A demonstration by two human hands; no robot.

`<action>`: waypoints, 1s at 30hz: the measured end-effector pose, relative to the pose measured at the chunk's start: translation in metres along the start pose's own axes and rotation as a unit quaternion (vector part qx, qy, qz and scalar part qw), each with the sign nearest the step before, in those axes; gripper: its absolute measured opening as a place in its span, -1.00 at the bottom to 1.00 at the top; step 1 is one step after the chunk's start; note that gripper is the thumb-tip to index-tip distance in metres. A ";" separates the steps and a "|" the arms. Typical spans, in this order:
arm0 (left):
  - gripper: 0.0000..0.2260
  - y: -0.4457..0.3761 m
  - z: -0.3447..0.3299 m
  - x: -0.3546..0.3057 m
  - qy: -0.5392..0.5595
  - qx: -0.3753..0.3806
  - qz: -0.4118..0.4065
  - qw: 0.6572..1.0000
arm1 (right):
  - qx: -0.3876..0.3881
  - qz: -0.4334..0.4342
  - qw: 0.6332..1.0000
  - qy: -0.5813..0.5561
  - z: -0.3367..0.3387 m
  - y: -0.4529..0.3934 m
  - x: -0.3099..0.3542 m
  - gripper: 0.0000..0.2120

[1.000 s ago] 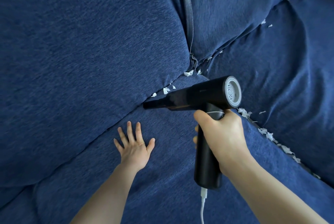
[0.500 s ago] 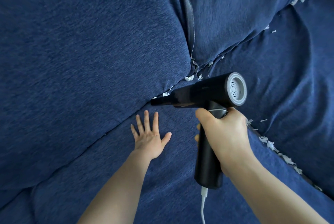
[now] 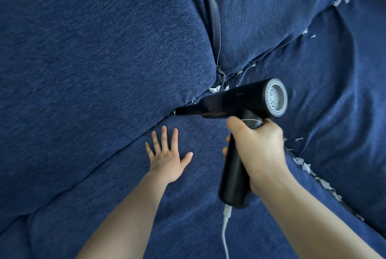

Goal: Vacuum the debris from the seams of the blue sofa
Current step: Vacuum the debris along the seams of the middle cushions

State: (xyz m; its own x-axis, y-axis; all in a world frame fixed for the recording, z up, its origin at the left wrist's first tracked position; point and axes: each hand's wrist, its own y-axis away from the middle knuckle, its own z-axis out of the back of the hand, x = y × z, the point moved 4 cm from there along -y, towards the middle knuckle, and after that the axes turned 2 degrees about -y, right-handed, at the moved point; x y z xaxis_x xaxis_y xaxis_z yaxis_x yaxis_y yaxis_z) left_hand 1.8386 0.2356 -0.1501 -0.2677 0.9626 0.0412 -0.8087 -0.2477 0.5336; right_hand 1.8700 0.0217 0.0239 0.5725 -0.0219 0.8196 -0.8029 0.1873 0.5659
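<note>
Right hand (image 3: 259, 152) grip is wrapped tight round the black handheld vacuum (image 3: 236, 104), nozzle in the blue sofa (image 3: 94, 50) seam; left hand (image 3: 167, 158) flat, holding nothing. Left stretch looks clean, white debris (image 3: 313, 173) remains along the right seams

Blue sofa (image 3: 94, 50): deep navy fabric throughout, with a fine heathered fleck of lighter blue; stitched edge strip (image 3: 215, 18) between the back cushions a paler, greyer blue. Handheld vacuum (image 3: 236, 100): matte black body, nozzle and handle; rear cap (image 3: 274, 97) light grey with a slotted vent pattern; thin silver-grey ring at the handle joint. Cable (image 3: 225, 235): white, with white plug. Debris (image 3: 309, 168): white shredded flecks along the seams, against the navy.
</note>
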 end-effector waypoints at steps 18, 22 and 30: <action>-0.23 0.001 0.003 -0.008 -0.002 -0.034 0.016 0.999 | 0.011 -0.008 1.000 0.018 0.008 0.002 -0.005 -0.78; -0.27 -0.004 0.011 -0.022 0.026 -0.067 0.028 0.997 | -0.011 -0.005 1.000 0.011 0.037 -0.002 0.004 -0.85; -0.26 -0.014 0.011 -0.049 0.023 -0.066 0.028 0.997 | -0.007 -0.018 1.000 0.006 0.036 -0.014 0.005 -0.88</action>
State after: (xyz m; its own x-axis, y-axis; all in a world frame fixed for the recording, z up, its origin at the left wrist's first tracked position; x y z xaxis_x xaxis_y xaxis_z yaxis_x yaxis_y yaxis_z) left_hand 1.8692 0.1928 -0.1505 -0.3357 0.9416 0.0272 -0.8529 -0.3161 0.4155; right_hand 1.8775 -0.0163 0.0232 0.6023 -0.0167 0.7981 -0.7799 0.2005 0.5929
